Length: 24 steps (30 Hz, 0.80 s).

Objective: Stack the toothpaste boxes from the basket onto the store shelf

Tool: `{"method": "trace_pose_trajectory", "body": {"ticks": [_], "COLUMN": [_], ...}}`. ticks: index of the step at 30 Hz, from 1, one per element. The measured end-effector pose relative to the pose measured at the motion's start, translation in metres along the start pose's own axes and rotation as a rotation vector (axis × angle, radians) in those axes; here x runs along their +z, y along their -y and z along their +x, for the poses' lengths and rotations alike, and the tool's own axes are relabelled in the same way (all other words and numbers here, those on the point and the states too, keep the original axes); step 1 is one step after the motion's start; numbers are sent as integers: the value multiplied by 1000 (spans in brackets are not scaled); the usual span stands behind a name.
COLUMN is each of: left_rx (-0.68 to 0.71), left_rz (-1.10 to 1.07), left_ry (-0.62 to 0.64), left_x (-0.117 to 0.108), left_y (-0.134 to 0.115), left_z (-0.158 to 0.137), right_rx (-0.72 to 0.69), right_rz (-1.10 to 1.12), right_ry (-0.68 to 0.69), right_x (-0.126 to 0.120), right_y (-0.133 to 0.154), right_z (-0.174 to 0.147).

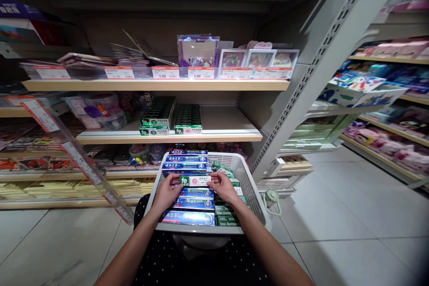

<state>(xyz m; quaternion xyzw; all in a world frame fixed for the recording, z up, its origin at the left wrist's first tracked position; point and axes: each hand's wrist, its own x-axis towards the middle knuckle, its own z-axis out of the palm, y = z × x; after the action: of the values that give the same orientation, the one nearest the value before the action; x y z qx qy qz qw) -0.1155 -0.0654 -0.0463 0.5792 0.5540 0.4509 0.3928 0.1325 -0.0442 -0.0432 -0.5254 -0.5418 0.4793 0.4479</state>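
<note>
Between my two hands is a green and white toothpaste box (pixel 197 181), its printed side facing me. My left hand (pixel 169 191) pinches its left end and my right hand (pixel 224 187) its right end. The box is held over a grey plastic basket (pixel 267 219) in front of my lap. Inside the basket, blue toothpaste boxes (pixel 191 218) lie in rows on the left. Dark green boxes (pixel 228 212) marked Doc.Golden fill part of the right side, some partly behind my right hand and forearm.
On the shelf (pixel 228 136) ahead stand two rows of green boxes (pixel 187 118) beside plastic tubs (pixel 109 109). A higher shelf (pixel 157 85) carries packets and framed items. A slanted price strip (pixel 80 161) juts out at left. A metal upright (pixel 301 80) rises at right, with a small green fan (pixel 271 199) near the floor.
</note>
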Motion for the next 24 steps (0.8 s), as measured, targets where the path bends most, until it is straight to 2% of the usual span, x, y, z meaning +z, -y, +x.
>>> {"method": "trace_pose_trajectory", "body": {"ticks": [4, 8, 14, 17, 24], "left_rx": [1, 88, 199, 243, 292], "left_rz": [-88, -108, -84, -110, -33], "left_ry": [-66, -119, -295, -358, -403], "left_x": [0, -4, -14, -16, -13], "left_y": [-8, -28, -73, -87, -86], "left_z": [2, 18, 74, 102, 134], "right_rx": [-90, -222, -387, -449, -468], "right_rz": [-43, -138, -168, -165, -218], "right_ry": [11, -24, -124, -143, -206], "right_x": [0, -1, 10, 20, 31], "right_y": [12, 35, 88, 106, 107], "right_z": [0, 15, 60, 82, 114]}}
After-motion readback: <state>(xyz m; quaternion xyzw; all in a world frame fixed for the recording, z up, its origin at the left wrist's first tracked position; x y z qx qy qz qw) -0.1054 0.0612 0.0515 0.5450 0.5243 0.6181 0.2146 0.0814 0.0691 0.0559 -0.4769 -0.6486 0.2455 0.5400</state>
